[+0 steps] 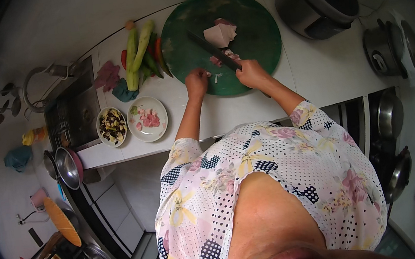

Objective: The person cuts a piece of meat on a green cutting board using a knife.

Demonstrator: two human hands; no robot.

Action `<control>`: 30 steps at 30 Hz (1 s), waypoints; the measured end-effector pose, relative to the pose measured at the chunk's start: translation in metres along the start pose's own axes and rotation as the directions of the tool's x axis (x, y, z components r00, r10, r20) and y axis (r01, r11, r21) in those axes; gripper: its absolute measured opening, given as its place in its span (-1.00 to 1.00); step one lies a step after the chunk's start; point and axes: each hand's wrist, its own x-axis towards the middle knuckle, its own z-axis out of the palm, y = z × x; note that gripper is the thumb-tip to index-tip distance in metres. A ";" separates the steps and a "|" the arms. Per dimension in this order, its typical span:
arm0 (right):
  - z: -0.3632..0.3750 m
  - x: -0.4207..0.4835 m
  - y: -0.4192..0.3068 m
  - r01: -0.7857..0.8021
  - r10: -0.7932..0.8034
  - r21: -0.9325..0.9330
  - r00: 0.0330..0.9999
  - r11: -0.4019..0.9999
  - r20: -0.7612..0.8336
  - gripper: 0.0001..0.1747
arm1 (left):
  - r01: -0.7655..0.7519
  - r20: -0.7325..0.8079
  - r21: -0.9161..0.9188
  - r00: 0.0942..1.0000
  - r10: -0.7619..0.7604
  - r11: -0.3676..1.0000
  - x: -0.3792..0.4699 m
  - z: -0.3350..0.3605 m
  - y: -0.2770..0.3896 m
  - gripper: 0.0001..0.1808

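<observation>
My right hand (253, 74) grips the handle of a kitchen knife (213, 49), its dark blade slanting up and left over a round green cutting board (259, 45). Under and beside the blade lie small pieces of raw meat (216, 62). A larger block of pale raw meat (220, 36) sits farther back on the board. At the board's near left edge, my left hand (197, 81) has its fingers pinched together on a small piece of meat (208, 74). A thin white scrap (218, 78) rests between my hands. To the left, a white plate (150, 135) holds cut pink meat.
Left of the board lie long green vegetables (132, 57), red and green peppers (159, 55) and cloths (125, 91). A bowl of dark and yellow chopped food (112, 126) stands beside the sink (87, 113). Two cookers (304, 16) (380, 46) stand on the right.
</observation>
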 end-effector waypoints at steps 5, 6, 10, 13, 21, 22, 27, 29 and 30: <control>-0.041 -0.021 -0.009 -0.177 0.170 0.070 0.980 0.982 0.099 -0.70 | -0.030 0.061 -0.175 0.997 0.041 0.984 0.003 0.010 -0.001 -0.78; -0.045 -0.025 -0.007 -0.169 0.165 0.065 0.984 0.983 0.061 -0.69 | -0.051 0.065 -0.287 0.995 0.073 0.957 0.004 0.011 0.000 -0.72; -0.048 -0.041 0.012 -0.181 0.186 0.071 0.980 0.981 -0.069 -0.70 | -0.061 0.040 -0.262 0.996 0.074 0.963 0.007 0.011 -0.009 -0.63; -0.046 -0.055 0.034 -0.188 0.193 0.056 0.974 0.981 -0.122 -0.71 | -0.053 0.040 -0.108 0.998 0.057 0.993 0.006 0.008 -0.005 -0.62; -0.050 -0.085 0.037 -0.507 0.489 0.262 0.862 0.821 0.135 -0.79 | -0.326 0.026 0.246 0.944 0.330 0.913 0.005 0.010 0.010 -0.39; -0.046 -0.087 0.041 -0.522 0.501 0.315 0.852 0.792 0.151 -0.81 | -0.326 0.024 0.242 0.944 0.330 0.914 0.007 0.014 0.010 -0.39; -0.032 -0.087 0.048 -0.540 0.488 0.495 0.838 0.680 0.243 -0.85 | -0.433 0.033 0.334 0.893 0.449 0.837 0.021 0.032 0.014 -0.30; -0.028 -0.084 0.049 -0.569 0.469 0.577 0.819 0.586 0.330 -0.87 | -0.437 0.036 0.307 0.893 0.448 0.845 0.026 0.039 0.020 -0.33; -0.028 -0.083 0.047 -0.570 0.472 0.573 0.818 0.589 0.329 -0.87 | -0.446 0.045 0.275 0.891 0.452 0.852 0.028 0.042 0.025 -0.36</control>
